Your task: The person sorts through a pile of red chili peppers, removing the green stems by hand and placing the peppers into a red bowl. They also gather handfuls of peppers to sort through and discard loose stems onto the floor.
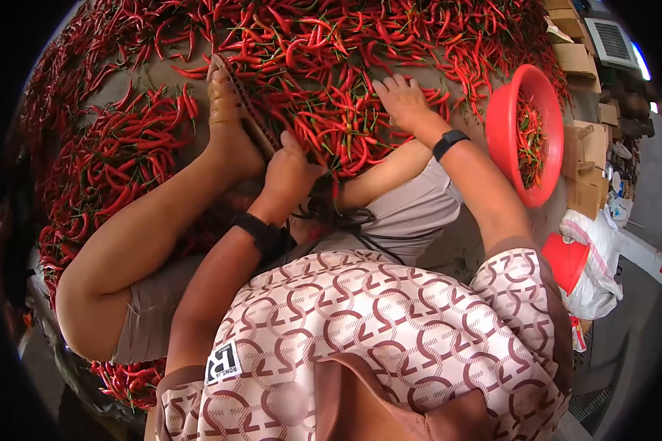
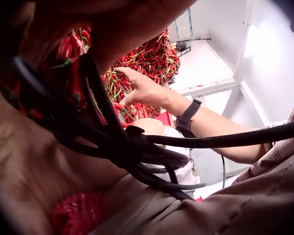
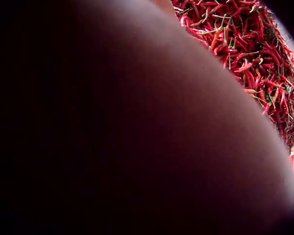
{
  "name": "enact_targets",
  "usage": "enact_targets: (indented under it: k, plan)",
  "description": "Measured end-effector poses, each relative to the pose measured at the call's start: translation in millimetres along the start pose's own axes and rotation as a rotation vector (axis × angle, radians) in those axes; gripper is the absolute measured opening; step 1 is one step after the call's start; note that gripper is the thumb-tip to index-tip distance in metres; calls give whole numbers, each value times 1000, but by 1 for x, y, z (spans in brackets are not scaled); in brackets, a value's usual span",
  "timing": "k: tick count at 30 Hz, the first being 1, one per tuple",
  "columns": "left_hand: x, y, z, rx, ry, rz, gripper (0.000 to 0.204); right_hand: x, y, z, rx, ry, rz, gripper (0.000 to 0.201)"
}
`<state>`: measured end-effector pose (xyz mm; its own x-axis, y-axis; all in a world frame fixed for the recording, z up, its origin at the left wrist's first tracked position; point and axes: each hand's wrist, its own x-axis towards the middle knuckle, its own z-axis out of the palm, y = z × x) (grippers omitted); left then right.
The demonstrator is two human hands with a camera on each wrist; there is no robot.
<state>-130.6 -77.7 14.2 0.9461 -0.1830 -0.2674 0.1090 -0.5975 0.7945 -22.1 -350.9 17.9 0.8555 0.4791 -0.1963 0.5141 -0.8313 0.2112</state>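
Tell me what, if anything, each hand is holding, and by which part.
Right hand: nothing visibly held, spread over the chillies. Left hand: cannot be told; view inside is dark, blocked.

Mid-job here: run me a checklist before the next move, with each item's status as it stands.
1. Right hand at the pile: ok; the right hand is at the red peppers, its thumb and forefinger apart.
2. Left hand's contents known: cannot tell; the fingertips of the left hand are hidden.
3. Room in the red bowl: ok; peppers cover only part of its inside.
4. Left wrist view clear: not ok; black cords cross it.
5. Right wrist view clear: not ok; a dark, close surface fills most of it.
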Motion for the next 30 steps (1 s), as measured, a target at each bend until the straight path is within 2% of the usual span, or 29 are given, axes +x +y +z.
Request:
enact_targets:
  k: [1,5,8,9,12,13,15,16,18,19,22,23,26,30]
  plan:
    - [1,0,1,-13,-9,-8,60,2,-5,5,-6,-39,31,39]
    - [3,-3,-2,-61,-37,-72,63,-8,-9,1,297,-343,279,31]
    - [7,-7,2,-83,-49,-97,65,-21,-16,-24,379,-515,265,33]
    - [9,-9,3,-83,-50,-100,65,-26,-12,-18,394,-419,268,33]
    - [13,-5,3,-180,-61,-198,65,-11,-18,-44,403,-73,344,29]
    - [13,-8,3,-192,-36,-176,66,-3,-21,-50,564,-53,372,23]
    - [12,-13,6,-212,2,-124,66,13,-31,-40,737,-51,188,22]
    - [12,-10,4,-248,-35,-155,66,20,-36,-34,819,-47,93,21]
    - [11,-3,-6,-326,-98,-225,67,32,-52,-21,790,-209,153,22]
    - [11,-6,-6,-271,-104,-218,69,35,-57,-16,772,-292,178,22]
    - [11,-13,-7,-175,-107,-189,70,40,-57,-11,893,-345,285,24]
    - [11,-14,-7,-186,-100,-172,68,36,-55,-13,896,-263,211,22]
    - [15,-21,4,-216,-51,-128,65,26,-42,-34,1130,-284,529,20]
    - [15,-17,2,-179,-22,-144,62,7,-31,-61,1441,-21,488,15]
